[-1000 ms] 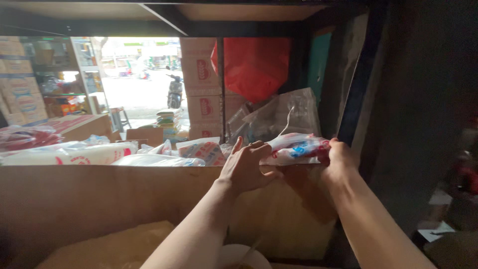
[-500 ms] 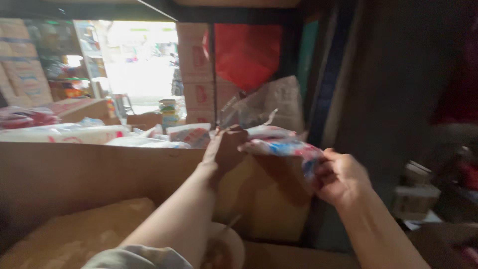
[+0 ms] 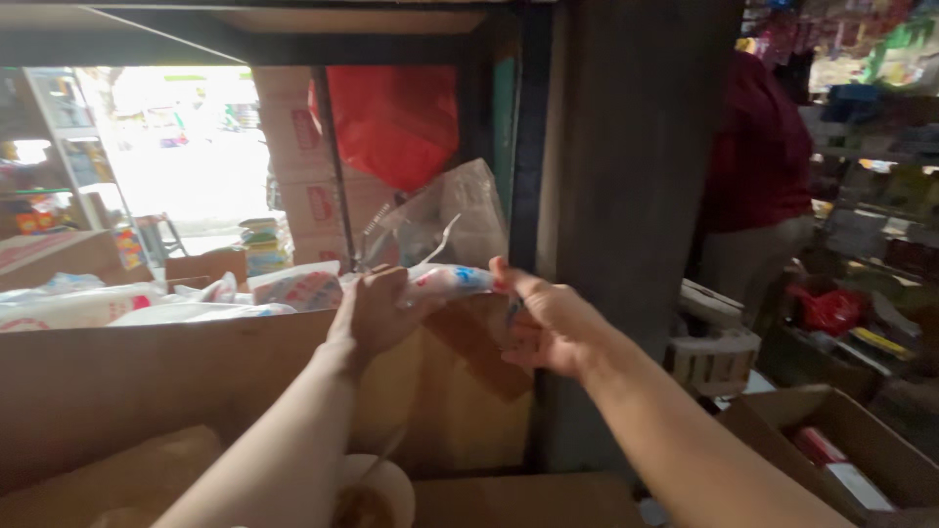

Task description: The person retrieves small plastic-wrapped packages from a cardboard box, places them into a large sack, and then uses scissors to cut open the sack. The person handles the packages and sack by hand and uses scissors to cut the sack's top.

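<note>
Both my hands reach up to a brown cardboard box (image 3: pixel 137 372) on a shelf. A white plastic packet (image 3: pixel 445 281) with red and blue print lies along the box's top edge, held between them. My left hand (image 3: pixel 377 311) grips its left end with fingers curled over it. My right hand (image 3: pixel 546 323) holds the right end, thumb on top. A crumpled clear plastic bag (image 3: pixel 445 220) stands just behind the packet. More white printed packets (image 3: pixel 293 290) lie inside the box to the left.
A dark upright post (image 3: pixel 626 196) rises right of my hands. A red bag (image 3: pixel 396 117) hangs behind. A person in a dark red top (image 3: pixel 758 166) stands at right, near open cartons (image 3: pixel 841 450) on the floor. A tape roll (image 3: pixel 381 494) sits below my left arm.
The packet has come back up to the box's top edge from lower right. My right hand moved left and up with it. The camera swung right, bringing the person into view.
</note>
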